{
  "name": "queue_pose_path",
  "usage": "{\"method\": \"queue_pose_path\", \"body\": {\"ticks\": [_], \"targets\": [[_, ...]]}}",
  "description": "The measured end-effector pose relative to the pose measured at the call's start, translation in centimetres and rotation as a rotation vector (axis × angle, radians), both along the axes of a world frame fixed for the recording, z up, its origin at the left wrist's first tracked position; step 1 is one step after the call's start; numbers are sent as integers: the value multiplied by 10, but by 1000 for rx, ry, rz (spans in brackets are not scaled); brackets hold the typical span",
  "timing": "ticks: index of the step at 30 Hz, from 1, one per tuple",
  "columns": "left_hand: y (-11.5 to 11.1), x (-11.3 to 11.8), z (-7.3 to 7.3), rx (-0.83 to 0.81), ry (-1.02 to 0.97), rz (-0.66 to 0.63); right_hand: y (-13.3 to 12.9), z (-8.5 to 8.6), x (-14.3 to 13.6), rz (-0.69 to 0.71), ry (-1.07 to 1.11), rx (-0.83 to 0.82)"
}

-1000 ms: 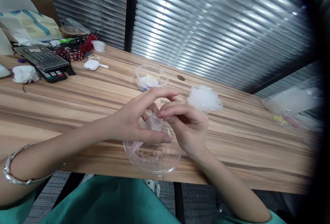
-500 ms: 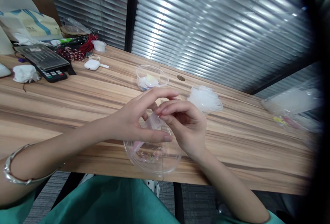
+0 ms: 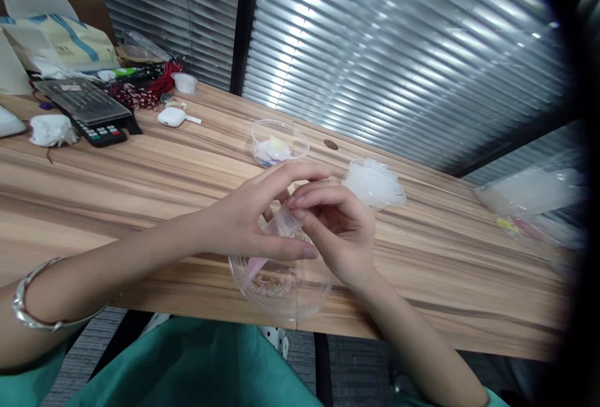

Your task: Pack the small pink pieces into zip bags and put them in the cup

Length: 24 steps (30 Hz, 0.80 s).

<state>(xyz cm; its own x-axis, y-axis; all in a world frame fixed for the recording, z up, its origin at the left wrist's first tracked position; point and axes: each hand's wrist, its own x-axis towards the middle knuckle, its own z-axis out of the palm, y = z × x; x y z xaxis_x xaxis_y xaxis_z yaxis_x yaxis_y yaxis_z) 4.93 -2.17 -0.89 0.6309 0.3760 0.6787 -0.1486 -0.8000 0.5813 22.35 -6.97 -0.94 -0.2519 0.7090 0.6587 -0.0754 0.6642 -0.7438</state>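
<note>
Both hands' grip around small bag (image 3: pixel 281 224)

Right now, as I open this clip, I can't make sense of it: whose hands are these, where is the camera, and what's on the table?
The camera sits on a person's head, looking down at their own bare hands. The left hand and right hand together pinch a small clear plastic bag over a clear bowl at the edge of the wooden table. Farther back stand a second clear bowl, a heap of clear bags, a scale and white earbuds case.
</note>
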Motion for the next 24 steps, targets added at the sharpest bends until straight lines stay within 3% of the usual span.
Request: {"method": "queue_pose_path", "body": {"ticks": [15,24], "targets": [[1,0,-2,-5,17,-8,-1,-1,2,-115,-136,20],[2,2,0,-19,29,-41,1,-2,1,-4,-90,-85]]}}
